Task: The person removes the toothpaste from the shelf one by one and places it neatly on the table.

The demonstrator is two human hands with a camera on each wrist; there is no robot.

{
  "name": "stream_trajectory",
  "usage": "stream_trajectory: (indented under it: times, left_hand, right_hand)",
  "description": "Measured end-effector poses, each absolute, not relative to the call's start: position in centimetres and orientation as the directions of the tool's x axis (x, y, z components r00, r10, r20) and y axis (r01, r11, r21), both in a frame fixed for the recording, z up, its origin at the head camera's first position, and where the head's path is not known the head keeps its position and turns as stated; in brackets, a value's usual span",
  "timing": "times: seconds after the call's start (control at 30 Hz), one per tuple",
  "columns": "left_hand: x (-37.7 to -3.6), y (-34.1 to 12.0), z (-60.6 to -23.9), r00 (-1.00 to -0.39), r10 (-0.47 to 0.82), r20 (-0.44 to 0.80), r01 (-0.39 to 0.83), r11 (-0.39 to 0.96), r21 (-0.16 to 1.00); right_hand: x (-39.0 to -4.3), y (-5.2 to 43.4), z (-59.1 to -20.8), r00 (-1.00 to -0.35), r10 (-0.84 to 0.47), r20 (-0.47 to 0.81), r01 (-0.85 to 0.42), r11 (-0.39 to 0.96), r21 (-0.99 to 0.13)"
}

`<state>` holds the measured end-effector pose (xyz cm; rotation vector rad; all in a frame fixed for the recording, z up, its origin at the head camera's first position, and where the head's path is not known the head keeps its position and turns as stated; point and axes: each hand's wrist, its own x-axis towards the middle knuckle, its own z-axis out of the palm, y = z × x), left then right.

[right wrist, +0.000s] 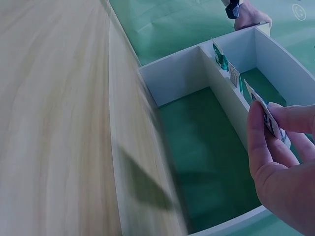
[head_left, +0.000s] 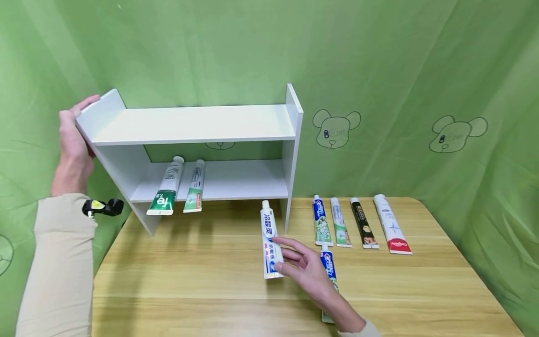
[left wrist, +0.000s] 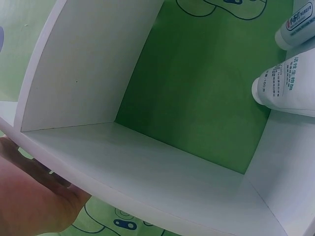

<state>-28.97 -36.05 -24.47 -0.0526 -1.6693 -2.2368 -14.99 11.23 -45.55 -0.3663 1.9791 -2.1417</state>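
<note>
My right hand pinches a white and blue toothpaste tube between thumb and fingers, cap upward, in front of the shelf's lower right part. In the right wrist view the same tube shows edge-on near the lower board. My left hand grips the left side panel of the white shelf near its top; part of that hand is hidden behind the panel. On the lower board lie a green and white toothpaste tube and a slimmer green and white tube, bottoms jutting over the front edge.
On the wooden table, right of the shelf, lie a Crest tube, a small green and white tube, a black tube and a Colgate tube. Another Crest tube is partly under my right forearm. Green cloth hangs behind.
</note>
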Motion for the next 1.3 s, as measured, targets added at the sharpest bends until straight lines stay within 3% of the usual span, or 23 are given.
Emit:
stream_trajectory:
  times: [0.27,1.0,1.3]
  left_hand:
    - [-29.2,-36.2,-24.5,-0.939,-0.258,0.229,0.295,-0.256,0.92]
    - [-29.3,-36.2,-24.5,-0.937,-0.262,0.231,0.295,-0.238,0.925]
    - [-29.4,-36.2,-24.6,-0.936,-0.266,0.231,0.294,-0.23,0.928]
  right_hand:
    - [-14.4,12.7,-45.9,-0.946,-0.307,0.103,-0.084,-0.074,-0.994]
    - [-12.4,16.1,-45.4,-0.97,-0.238,-0.05,0.047,0.021,-0.999]
    - [-11.6,18.3,-45.8,-0.981,-0.194,-0.024,0.005,0.097,-0.995]
